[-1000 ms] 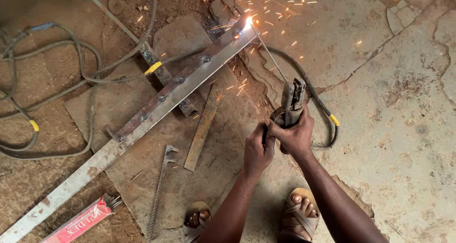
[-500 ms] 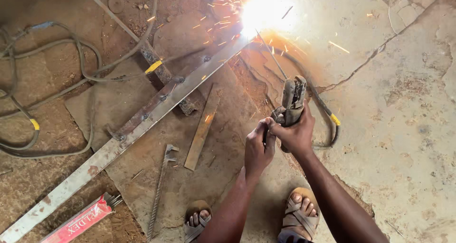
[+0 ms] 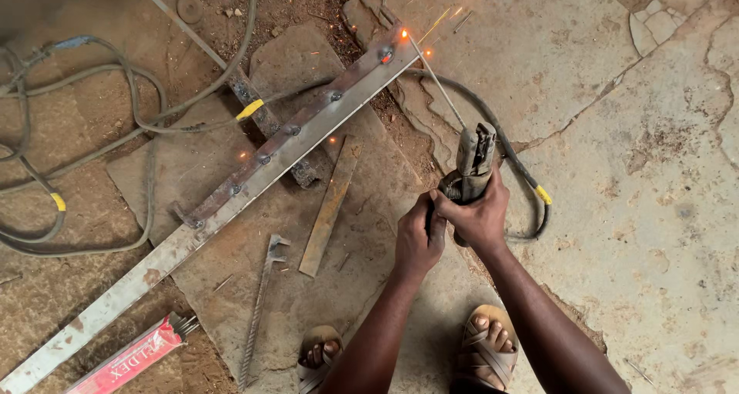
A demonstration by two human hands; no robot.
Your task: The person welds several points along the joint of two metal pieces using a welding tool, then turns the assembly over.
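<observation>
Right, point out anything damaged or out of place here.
The concrete floor is cracked, with broken slabs near the metal bar. Cables lie tangled at left. A loose flat strip lies askew beside the bar.

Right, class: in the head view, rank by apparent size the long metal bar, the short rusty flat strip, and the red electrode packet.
1. Long metal bar, clearly largest.
2. Short rusty flat strip and red electrode packet: similar, and the packet is cut off, so unranked.

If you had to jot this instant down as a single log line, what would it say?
right hand: holds electrode holder | left hand: steadies its handle | rod: tip at metal bar end, sparks | cable: loops beside
</observation>
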